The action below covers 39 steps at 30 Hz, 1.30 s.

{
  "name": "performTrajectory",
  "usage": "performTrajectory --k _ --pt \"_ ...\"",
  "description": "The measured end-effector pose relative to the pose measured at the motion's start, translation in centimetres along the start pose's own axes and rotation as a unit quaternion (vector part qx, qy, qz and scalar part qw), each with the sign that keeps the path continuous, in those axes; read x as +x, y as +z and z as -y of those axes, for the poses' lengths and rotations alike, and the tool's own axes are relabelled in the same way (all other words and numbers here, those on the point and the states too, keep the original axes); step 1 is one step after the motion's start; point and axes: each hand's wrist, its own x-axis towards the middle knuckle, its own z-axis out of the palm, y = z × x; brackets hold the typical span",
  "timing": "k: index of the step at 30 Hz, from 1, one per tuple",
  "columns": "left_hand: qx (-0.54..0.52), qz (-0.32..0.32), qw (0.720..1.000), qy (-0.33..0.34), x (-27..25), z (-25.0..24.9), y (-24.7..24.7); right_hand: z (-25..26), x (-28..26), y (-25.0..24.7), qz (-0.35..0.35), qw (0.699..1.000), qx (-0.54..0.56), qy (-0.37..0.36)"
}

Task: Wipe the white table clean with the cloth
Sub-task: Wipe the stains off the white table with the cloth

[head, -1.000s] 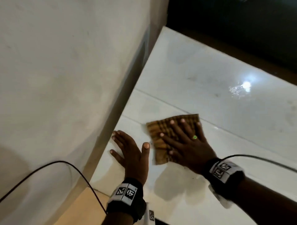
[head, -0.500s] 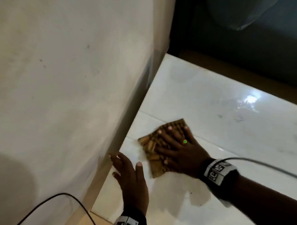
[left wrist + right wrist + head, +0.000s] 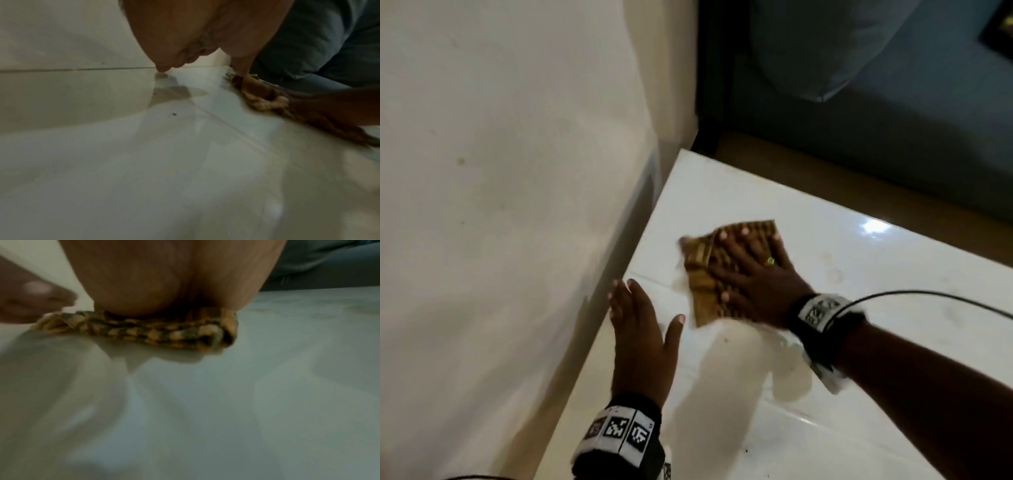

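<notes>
A folded brown-and-yellow checked cloth [image 3: 702,274] lies flat on the glossy white table [image 3: 859,394], near its far left corner. My right hand [image 3: 753,274] presses down on the cloth with spread straight fingers; a ring shows on one finger. In the right wrist view the palm sits on the cloth [image 3: 156,331]. My left hand [image 3: 643,329] rests flat on the table beside the wall, fingers straight, a little left of the cloth. The left wrist view shows the cloth [image 3: 265,99] under the other hand.
A cream wall [image 3: 500,205] runs along the table's left edge. Beyond the far edge is a dark gap with grey-blue fabric [image 3: 859,68]. Black cables [image 3: 928,298] run from both wrist bands. A small dark speck [image 3: 174,114] lies on the table.
The right hand has slid the cloth away from me toward the far left corner of the table. The left hand has stayed flat by the wall.
</notes>
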Motion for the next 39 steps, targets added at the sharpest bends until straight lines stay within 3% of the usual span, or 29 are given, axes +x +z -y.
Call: performTrajectory --k 3,4,7,9,11,13,15,17,19,21,23,26,28,30,32,35,37,39 --pt "0.105 0.068 0.992 -0.011 -0.1 -1.1 1.7 -2.5 8.5 -1.9 0.01 0.985 0.056 0.161" --pt "0.136 0.082 0.987 -0.021 -0.1 -1.6 2.2 -2.0 11.1 -2.6 0.025 0.981 0.069 0.179" --pt "0.18 0.084 0.98 -0.027 -0.3 -2.1 3.4 1.3 13.1 -2.9 0.043 0.994 0.031 0.097" --pt "0.186 0.107 0.976 -0.031 -0.3 -2.2 3.5 2.2 8.9 -1.5 0.045 0.999 0.001 -0.004" --pt "0.198 0.109 0.974 -0.024 -0.4 -2.1 3.5 0.2 4.0 -0.5 0.051 0.997 -0.023 -0.052" --pt "0.201 0.119 0.972 -0.027 -0.1 -2.4 3.4 -4.4 2.6 -0.8 0.034 0.999 -0.029 -0.016" --pt "0.205 0.137 0.969 -0.033 0.0 -2.4 3.5 -7.4 5.4 -2.2 0.032 0.996 -0.009 0.078" --pt "0.215 0.142 0.966 -0.032 0.1 -2.2 3.5 -7.3 9.6 -3.0 0.032 0.987 0.03 0.152" --pt "0.223 0.151 0.963 -0.031 0.3 -2.2 3.5 -4.4 11.7 -3.2 0.03 0.988 0.045 0.145" --pt "0.225 0.165 0.96 -0.036 0.3 -2.1 3.4 -0.6 8.9 -1.8 0.003 0.997 0.025 0.071" --pt "0.221 0.185 0.956 -0.052 0.3 -2.1 3.3 1.7 1.9 0.2 -0.014 1.0 0.015 0.017" --pt "0.222 0.218 0.947 -0.079 0.3 -2.7 2.6 -1.6 -6.5 0.9 0.005 1.0 0.018 0.017" --pt "0.223 0.228 0.943 -0.098 0.5 -3.2 2.3 -6.3 -5.7 0.2 0.008 0.994 0.034 0.105" --pt "0.218 0.226 0.943 -0.109 0.5 -3.6 1.9 -9.3 -1.6 -0.8 0.026 0.976 0.071 0.204" --pt "0.219 0.221 0.944 -0.113 0.4 -3.8 1.9 -9.1 2.3 -1.1 0.047 0.969 0.103 0.22" --pt "0.218 0.212 0.946 -0.112 0.2 -3.9 1.9 -4.2 1.8 -0.7 0.014 0.988 0.062 0.138" --pt "0.223 0.215 0.944 -0.109 0.1 -4.2 1.9 -1.2 -4.3 0.8 -0.006 0.998 0.031 0.061" --pt "0.226 0.215 0.943 -0.113 0.2 -4.1 1.7 -1.1 -10.4 1.6 0.002 0.999 0.036 0.029"
